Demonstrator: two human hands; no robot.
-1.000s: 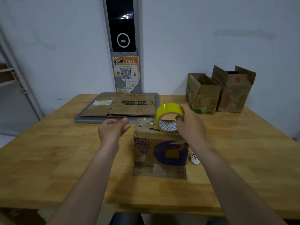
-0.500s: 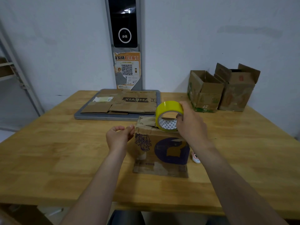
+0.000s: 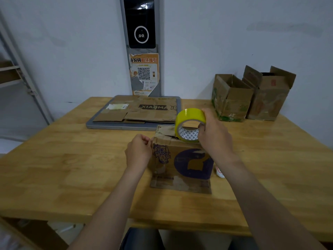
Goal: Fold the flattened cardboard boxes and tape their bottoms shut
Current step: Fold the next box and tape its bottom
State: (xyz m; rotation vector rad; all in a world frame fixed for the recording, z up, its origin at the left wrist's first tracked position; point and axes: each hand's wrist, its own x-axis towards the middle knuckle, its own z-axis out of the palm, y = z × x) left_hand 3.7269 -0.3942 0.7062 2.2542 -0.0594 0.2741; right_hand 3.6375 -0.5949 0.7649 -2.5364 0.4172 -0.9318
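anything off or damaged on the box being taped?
Yes. The box is worn: its top left edge is crumpled and torn, beside the left hand. The top flaps don't sit flush; a dark gap shows beside the yellow tape roll, held by the right hand.

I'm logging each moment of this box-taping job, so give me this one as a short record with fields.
surface: wooden table
work piece: cardboard box, standing, folded flaps up
right hand: grips yellow tape roll on the box top
left hand: pinched shut at the box's left top edge; tape end not discernible
waiting: flattened boxes on grey tray
finished: two open boxes by the wall
beside box: small white object
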